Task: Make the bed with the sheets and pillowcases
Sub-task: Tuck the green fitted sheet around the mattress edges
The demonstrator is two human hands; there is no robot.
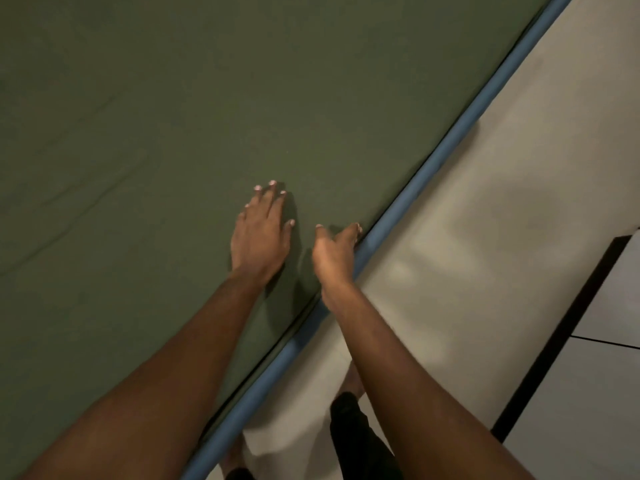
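Observation:
A dark green sheet [207, 116] covers the mattress and fills most of the view, smooth with a few faint creases at the left. My left hand [261, 233] lies flat on the sheet, fingers straight and spread, close to the bed's right edge. My right hand [334, 251] is at that edge, thumb out over the sheet, its fingers reaching down where the sheet meets the blue bed rail [433, 161]. The fingertips of my right hand are partly hidden at the edge. No pillowcase is in view.
The blue rail runs diagonally from the top right to the bottom left. Beside it lies pale floor [485, 237]. My feet and dark trouser legs [349, 420] stand there. A dark-edged white panel [588, 375] sits at the right.

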